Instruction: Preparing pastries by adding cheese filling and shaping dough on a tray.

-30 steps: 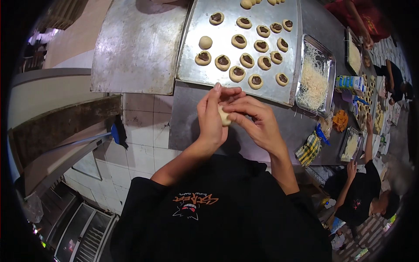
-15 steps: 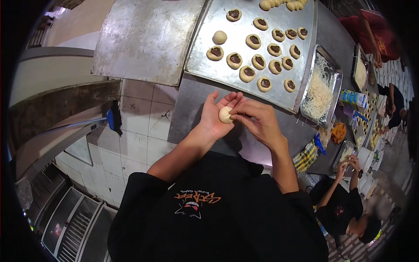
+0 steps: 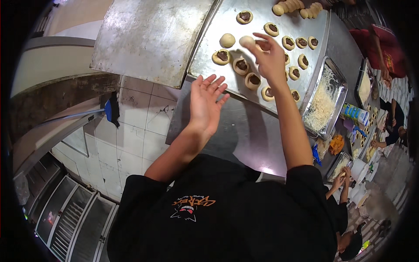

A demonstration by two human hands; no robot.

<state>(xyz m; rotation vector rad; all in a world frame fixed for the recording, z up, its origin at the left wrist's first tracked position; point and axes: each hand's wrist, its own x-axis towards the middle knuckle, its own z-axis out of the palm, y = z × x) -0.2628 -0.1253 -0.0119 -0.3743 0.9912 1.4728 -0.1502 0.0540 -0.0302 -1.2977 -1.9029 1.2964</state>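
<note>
My right hand (image 3: 269, 59) reaches out over the metal baking tray (image 3: 205, 61) and holds a smooth pale dough ball (image 3: 246, 41) in its fingertips. Another closed dough ball (image 3: 227, 40) lies on the tray just to its left. Several open dough rounds with dark brown filling (image 3: 221, 56) sit in rows on the tray. My left hand (image 3: 206, 105) hovers empty over the steel counter (image 3: 244, 135), palm up and fingers spread.
A second, bare metal sheet (image 3: 148, 39) lies to the left. A tray of shredded white cheese (image 3: 323, 102) sits to the right, with plain dough pieces (image 3: 292, 6) at the far edge. Other people (image 3: 345, 205) work at the lower right.
Both hands were together shaping the dough ball near my chest. Now they are apart: the right hand has carried the ball out over the tray, and the left hand has opened.
</note>
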